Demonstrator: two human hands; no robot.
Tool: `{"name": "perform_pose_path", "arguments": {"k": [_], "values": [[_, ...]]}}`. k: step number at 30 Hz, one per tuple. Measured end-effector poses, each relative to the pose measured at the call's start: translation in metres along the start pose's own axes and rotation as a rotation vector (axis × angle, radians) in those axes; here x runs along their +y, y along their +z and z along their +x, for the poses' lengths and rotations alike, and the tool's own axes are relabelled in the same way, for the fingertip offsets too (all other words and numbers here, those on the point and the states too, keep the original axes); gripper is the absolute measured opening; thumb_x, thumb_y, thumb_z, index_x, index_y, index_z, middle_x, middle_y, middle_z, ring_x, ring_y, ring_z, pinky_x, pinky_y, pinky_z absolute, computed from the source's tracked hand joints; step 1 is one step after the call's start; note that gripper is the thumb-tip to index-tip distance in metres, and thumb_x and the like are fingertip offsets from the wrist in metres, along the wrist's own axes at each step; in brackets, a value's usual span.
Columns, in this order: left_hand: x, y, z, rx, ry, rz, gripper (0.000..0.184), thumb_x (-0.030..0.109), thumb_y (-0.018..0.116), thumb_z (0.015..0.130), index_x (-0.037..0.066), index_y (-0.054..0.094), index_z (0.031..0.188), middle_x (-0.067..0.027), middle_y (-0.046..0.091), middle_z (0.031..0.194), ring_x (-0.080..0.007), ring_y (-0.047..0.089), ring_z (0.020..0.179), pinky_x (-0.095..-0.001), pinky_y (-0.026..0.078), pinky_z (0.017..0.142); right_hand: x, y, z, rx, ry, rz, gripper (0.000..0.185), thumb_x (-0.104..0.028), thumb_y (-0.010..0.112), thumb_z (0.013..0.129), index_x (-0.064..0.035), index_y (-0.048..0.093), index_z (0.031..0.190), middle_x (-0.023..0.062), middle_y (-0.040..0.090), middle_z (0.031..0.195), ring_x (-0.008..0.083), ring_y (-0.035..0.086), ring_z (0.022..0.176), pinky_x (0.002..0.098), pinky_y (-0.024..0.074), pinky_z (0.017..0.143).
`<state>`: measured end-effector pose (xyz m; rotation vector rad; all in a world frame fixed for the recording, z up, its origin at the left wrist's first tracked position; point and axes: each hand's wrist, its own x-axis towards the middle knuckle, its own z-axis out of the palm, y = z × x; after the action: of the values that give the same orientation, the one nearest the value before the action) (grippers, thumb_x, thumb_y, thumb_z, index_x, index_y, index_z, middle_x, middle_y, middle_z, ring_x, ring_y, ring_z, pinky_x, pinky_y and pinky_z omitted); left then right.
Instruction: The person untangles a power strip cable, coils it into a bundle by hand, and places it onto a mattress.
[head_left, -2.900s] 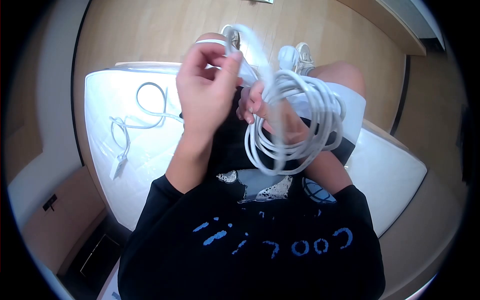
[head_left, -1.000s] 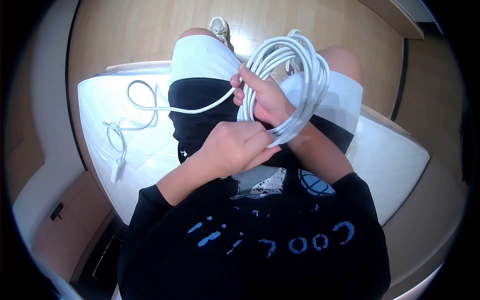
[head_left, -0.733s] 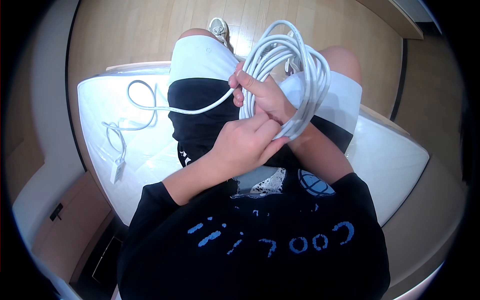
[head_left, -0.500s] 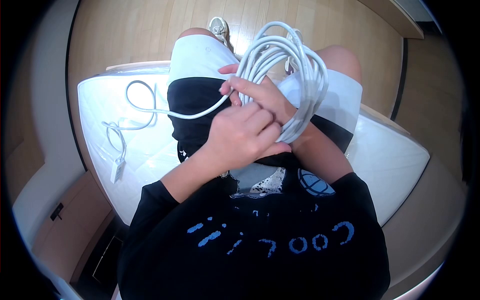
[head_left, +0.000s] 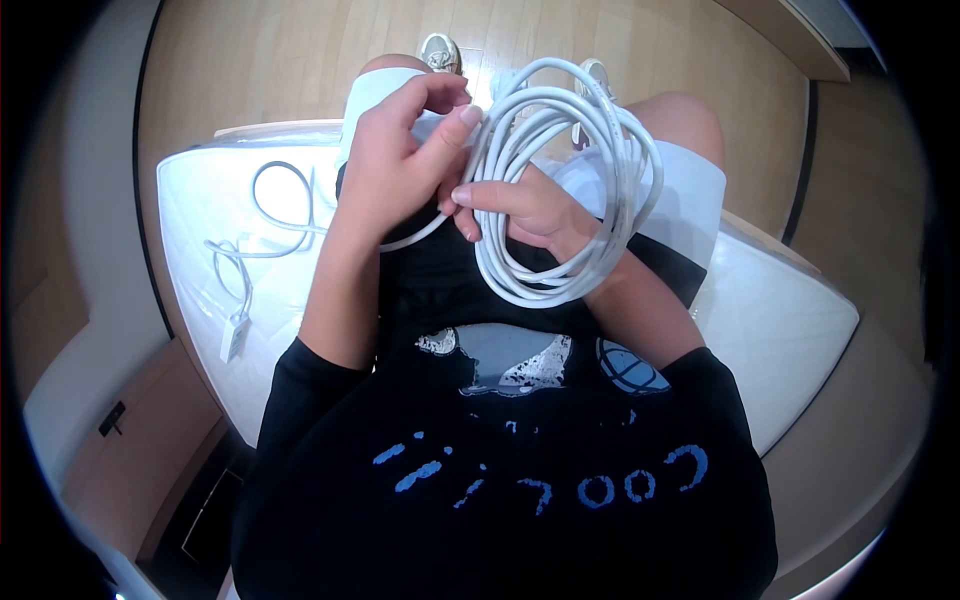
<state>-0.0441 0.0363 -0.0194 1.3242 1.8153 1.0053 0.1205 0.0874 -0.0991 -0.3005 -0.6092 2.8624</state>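
A thick white cable (head_left: 640, 190) is wound into a coil of several loops above my lap. My right hand (head_left: 535, 205) reaches through the coil and grips its left side, the thumb pressed over the loops. My left hand (head_left: 395, 165) is raised at the coil's upper left, thumb and forefinger apart, the thumb tip at the outer loop. Its other fingers are partly hidden. From near my right thumb the cable's free length runs left to a small white block with dark slots (head_left: 234, 338), perhaps a socket end.
I sit on a plastic-wrapped white mattress (head_left: 775, 330), where the loose cable and block lie to my left. Wooden flooring (head_left: 270, 60) stretches ahead around my shoes (head_left: 440, 53). A wooden cabinet (head_left: 140, 440) with a dark handle stands at lower left.
My left hand has left the coil's lower part and moved up and left, its fingers opening. The coil's lower loops now show, hanging rounder. My right hand keeps its grip.
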Motion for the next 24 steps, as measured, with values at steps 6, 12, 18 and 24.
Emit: {"name": "perform_pose_path", "arguments": {"k": [6, 12, 18, 24], "values": [[0.002, 0.006, 0.013, -0.164, -0.124, -0.292, 0.027, 0.017, 0.064, 0.102, -0.004, 0.065, 0.119, -0.0047, 0.068, 0.096, -0.0069, 0.061, 0.078, -0.0199, 0.047, 0.062, 0.0, 0.0, 0.002, -0.028, 0.022, -0.004, 0.019, -0.006, 0.068, 0.095, 0.0052, 0.065, 0.11, 0.0134, 0.069, 0.09, 0.0193, 0.069, 0.07, 0.0299, 0.0553, 0.06], [0.001, 0.001, 0.013, -0.261, -0.296, -0.492, 0.023, 0.017, 0.062, 0.103, -0.004, 0.063, 0.112, -0.0032, 0.067, 0.081, -0.0054, 0.054, 0.047, -0.0192, 0.041, 0.041, 0.008, -0.013, 0.004, -0.165, -0.002, 0.052, 0.041, -0.035, 0.059, 0.105, 0.0015, 0.059, 0.122, 0.0175, 0.068, 0.098, 0.0249, 0.07, 0.078, 0.0333, 0.059, 0.067], [0.01, -0.001, 0.007, -0.266, -0.247, -0.343, 0.026, 0.021, 0.062, 0.103, -0.005, 0.06, 0.108, -0.0055, 0.066, 0.075, -0.0071, 0.053, 0.042, -0.0207, 0.041, 0.036, 0.012, -0.02, 0.012, -0.241, 0.001, 0.068, 0.055, -0.05, 0.047, 0.106, -0.0014, 0.054, 0.13, 0.0206, 0.069, 0.104, 0.0279, 0.072, 0.082, 0.0362, 0.0617, 0.071], [0.0, 0.001, -0.001, -0.122, -0.14, -0.046, 0.027, 0.026, 0.062, 0.104, -0.001, 0.061, 0.102, -0.0013, 0.062, 0.071, -0.005, 0.048, 0.045, -0.021, 0.037, 0.041, 0.01, -0.012, 0.009, -0.086, 0.054, -0.001, 0.053, -0.049, 0.045, 0.107, -0.0023, 0.053, 0.131, 0.0187, 0.069, 0.101, 0.0284, 0.073, 0.081, 0.0386, 0.0625, 0.071]]}}
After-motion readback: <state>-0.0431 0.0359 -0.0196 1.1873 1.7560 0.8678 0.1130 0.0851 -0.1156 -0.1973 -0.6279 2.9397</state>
